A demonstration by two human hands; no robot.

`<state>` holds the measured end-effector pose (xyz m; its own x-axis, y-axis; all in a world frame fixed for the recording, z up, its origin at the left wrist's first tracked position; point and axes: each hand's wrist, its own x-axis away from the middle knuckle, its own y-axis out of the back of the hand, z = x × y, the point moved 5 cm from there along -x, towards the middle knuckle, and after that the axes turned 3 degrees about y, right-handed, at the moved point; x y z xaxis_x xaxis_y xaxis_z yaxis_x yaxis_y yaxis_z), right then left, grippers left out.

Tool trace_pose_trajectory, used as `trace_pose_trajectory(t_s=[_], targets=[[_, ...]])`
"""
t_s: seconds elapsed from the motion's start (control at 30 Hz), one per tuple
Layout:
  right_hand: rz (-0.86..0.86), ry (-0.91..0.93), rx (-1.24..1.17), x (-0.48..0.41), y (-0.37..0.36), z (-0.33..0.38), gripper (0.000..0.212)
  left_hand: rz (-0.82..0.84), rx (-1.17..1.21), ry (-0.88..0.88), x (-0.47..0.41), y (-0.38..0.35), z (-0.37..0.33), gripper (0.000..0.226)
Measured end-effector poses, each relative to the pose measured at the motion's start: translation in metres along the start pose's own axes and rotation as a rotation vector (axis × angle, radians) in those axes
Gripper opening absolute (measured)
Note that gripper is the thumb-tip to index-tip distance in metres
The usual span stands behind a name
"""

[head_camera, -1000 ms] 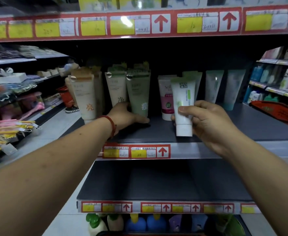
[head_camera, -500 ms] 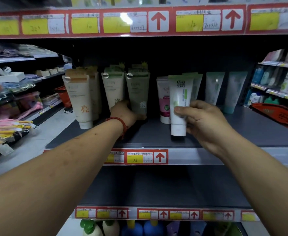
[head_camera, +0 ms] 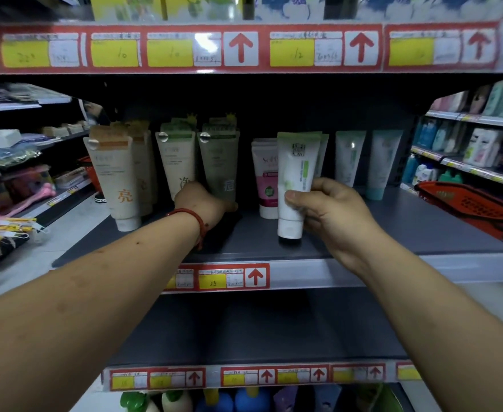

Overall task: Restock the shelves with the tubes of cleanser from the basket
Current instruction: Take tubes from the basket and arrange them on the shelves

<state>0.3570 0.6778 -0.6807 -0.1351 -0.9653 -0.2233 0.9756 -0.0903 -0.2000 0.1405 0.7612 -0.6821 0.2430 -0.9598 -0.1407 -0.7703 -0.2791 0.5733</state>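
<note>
My right hand [head_camera: 330, 212] grips a white tube with a green stripe [head_camera: 294, 179], held upright with its cap just above the grey middle shelf [head_camera: 392, 233], in front of a pink and white tube [head_camera: 266, 179]. My left hand [head_camera: 204, 203] reaches in at the base of an olive-green tube [head_camera: 219, 162] and holds its lower end; its fingers are hidden behind the hand. A cream tube [head_camera: 176, 162] and a white tube with an orange character [head_camera: 115, 179] stand to the left. Two pale teal tubes [head_camera: 366, 159] stand at the right.
A red basket [head_camera: 470, 206] sits at the right end of the shelf. The shelf above [head_camera: 244, 49] carries red and yellow price tags. A lower grey shelf [head_camera: 259, 328] lies beneath, with bottles [head_camera: 229, 399] under it. Side shelves flank both sides.
My right hand has brought the white tube slightly farther in and lower toward the shelf. My left hand has moved deeper, from the shelf surface to the olive-green tube's base.
</note>
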Motion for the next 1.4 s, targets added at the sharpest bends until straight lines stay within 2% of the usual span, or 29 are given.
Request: trace_pose_trajectory(t_s=[0.13, 0.33, 0.47, 0.67, 0.77, 0.9, 1.13, 1.4], targets=[[-0.048, 0.016, 0.026, -0.002, 0.029, 0.003, 0.031, -0.042, 0.03, 0.004, 0.008, 0.006, -0.004, 0.055], [-0.13, 0.059, 0.181, -0.015, 0.068, -0.002, 0.027, -0.007, 0.044, -0.03, 0.017, -0.005, -0.006, 0.044], [-0.132, 0.106, 0.289, -0.033, 0.066, -0.006, 0.023, 0.028, -0.016, -0.172, 0.025, -0.018, -0.005, 0.041], [-0.062, 0.147, 0.51, -0.053, 0.056, -0.007, 0.029, 0.114, 0.088, -0.221, 0.03, -0.025, -0.011, 0.037], [-0.064, 0.188, 0.616, -0.056, 0.057, -0.005, 0.019, 0.12, 0.112, -0.227, 0.029, -0.027, -0.02, 0.038], [-0.072, 0.227, 0.739, -0.063, 0.059, -0.006, 0.019, 0.129, 0.156, -0.248, 0.032, -0.038, -0.035, 0.029], [-0.09, 0.239, 0.8, -0.074, 0.064, -0.009, 0.026, 0.198, 0.204, -0.28, 0.044, -0.07, -0.055, 0.035], [-0.073, 0.226, 0.84, -0.074, 0.062, -0.008, 0.028, 0.176, 0.152, -0.277, 0.044, -0.076, -0.057, 0.033]])
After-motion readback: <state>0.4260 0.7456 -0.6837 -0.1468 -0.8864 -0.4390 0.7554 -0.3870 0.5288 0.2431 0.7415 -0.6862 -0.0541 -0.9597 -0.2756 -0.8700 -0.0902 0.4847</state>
